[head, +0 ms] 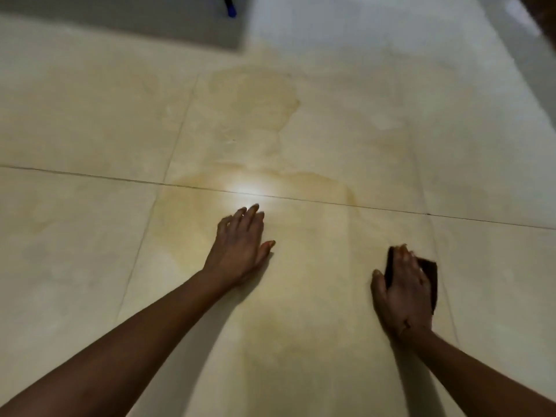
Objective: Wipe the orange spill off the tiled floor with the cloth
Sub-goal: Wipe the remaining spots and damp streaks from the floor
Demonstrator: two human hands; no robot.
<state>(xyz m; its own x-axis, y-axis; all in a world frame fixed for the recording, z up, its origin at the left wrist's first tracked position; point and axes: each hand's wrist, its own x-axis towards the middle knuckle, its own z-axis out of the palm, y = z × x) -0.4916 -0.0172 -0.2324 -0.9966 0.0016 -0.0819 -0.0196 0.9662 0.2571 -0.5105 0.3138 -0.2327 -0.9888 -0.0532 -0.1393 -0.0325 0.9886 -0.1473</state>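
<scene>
Cream tiled floor (pixel 75 251) is carrying a thin orange spill (pixel 255 97) smeared across several tiles; wiping is in hand, not complete.

The right hand (pixel 403 296) is pressing the dark cloth (pixel 430 275) flat to the floor with straight fingers, at the film's right side. The left hand (pixel 240 251) is resting on the tile, fingers loosely spread, holding nothing. Judgement: no pooled liquid is showing, but a pale orange film and its outline farther out are still needing wiping. No brand, label or writing is showing legibly.
</scene>
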